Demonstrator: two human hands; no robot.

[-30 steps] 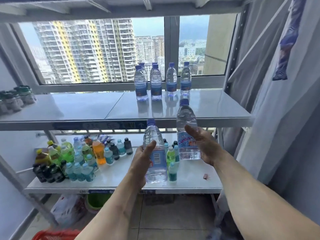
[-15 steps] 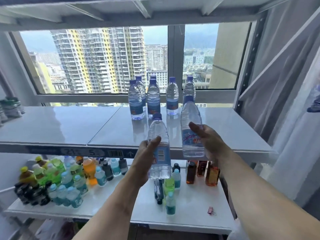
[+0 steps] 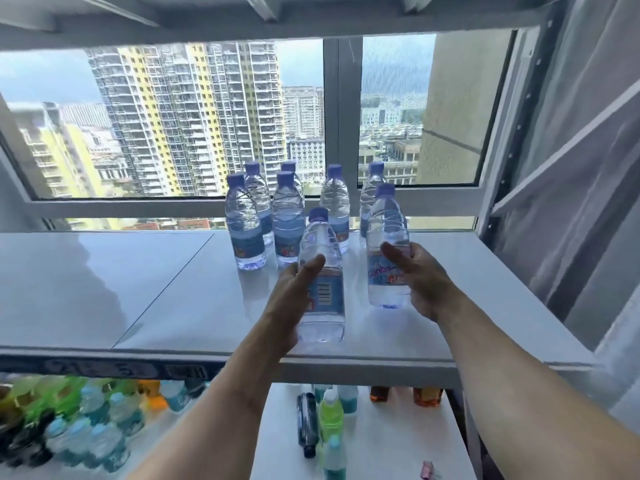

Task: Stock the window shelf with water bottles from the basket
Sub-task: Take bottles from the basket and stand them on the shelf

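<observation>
Water bottles [image 3: 320,278] fill both hands in the head view: the left hand [image 3: 294,292] grips one at its label, and the right hand [image 3: 420,278] grips another [image 3: 386,251] over the window shelf [image 3: 138,285], near the six standing bottles [image 3: 244,223] at the far edge. Full and clear, they look heavy, stiff and smooth; mid-body is likely the steadiest hold. The shelf is glossy, probably slick. Towers fill the window [image 3: 173,133]; mixed drinks [image 3: 86,427] crowd the lower shelf.

Clear water bottles [image 3: 245,223] with purple-blue caps and blue labels, 1 label [image 3: 325,295] striped by a black-and-white barcode, another [image 3: 387,274] lettered in pink. Glossy pale grey shelf [image 3: 104,282]. Below, green, orange, teal and black drinks [image 3: 86,420], blurred, on white.
</observation>
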